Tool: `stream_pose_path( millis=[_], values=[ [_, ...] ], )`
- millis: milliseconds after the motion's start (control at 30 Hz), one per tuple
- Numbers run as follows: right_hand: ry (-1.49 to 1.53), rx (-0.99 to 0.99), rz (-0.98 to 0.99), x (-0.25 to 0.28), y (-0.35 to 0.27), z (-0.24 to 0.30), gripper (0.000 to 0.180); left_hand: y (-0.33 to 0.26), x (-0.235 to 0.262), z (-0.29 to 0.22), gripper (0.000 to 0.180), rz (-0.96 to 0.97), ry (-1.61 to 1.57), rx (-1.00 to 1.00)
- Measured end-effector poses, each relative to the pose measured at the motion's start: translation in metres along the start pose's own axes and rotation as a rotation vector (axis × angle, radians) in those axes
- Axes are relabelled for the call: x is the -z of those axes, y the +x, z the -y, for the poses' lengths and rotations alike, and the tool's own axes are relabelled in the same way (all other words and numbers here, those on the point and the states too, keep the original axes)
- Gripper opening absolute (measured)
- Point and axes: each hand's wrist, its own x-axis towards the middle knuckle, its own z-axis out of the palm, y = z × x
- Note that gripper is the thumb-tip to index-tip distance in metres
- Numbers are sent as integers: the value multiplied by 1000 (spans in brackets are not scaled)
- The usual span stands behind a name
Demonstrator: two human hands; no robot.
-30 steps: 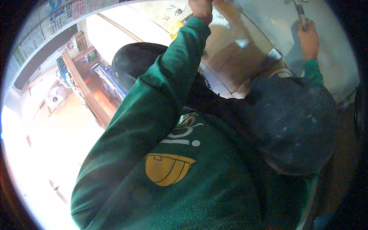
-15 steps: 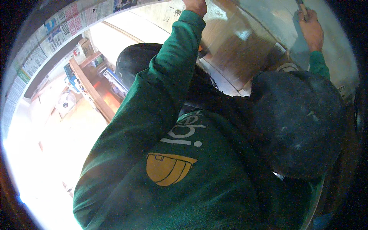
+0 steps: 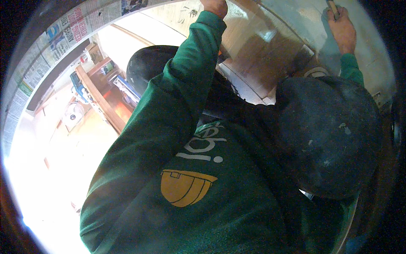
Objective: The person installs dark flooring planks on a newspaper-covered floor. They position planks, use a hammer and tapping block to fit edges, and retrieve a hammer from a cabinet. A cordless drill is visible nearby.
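My right hand (image 3: 343, 33) is closed around the narrow wooden handle of a tool (image 3: 333, 8), held up against a pale, patchy wall (image 3: 308, 21). The tool's working end runs past the upper edge, so its kind does not show. At the top middle, only the back and wrist of my left hand (image 3: 215, 7) appear, over a pale board; its fingers are cut off by the upper edge. Both arms wear green sleeves, and my dark-clad knees are bent below the hands.
A brown wooden panel (image 3: 262, 51) lies beyond my knees. Part of a pale round rim (image 3: 317, 72) shows behind the right knee. At left are a printed-newspaper-covered edge (image 3: 63, 36), a wooden shelf unit (image 3: 101, 101) with items, and a white fan (image 3: 73, 114).
My right hand and the tool have shifted very slightly up and to the left. My left arm is almost where it was.
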Motion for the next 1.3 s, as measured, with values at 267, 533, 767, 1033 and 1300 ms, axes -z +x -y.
stream_pose_path(
  millis=[267, 533, 767, 1033, 1300],
  values=[
    [0, -23, 12, 3, -1, 5, 63, -5, -2, -8, 29, 96, 273, -159],
    [-19, -34, 0, 3, -2, 5, 62, -2, -11, -4, 25, 3, -23, -13],
    [7, -17, -38, 4, -6, 5, 59, 7, -22, 2, 4, -139, -151, 84],
    [134, 66, -191, 45, -35, 58, 33, 15, 6, 6, 2, 31, -32, 125],
    [149, 47, -142, 56, -39, 68, 34, 6, 17, 18, 12, -66, -98, 143]
  ],
)
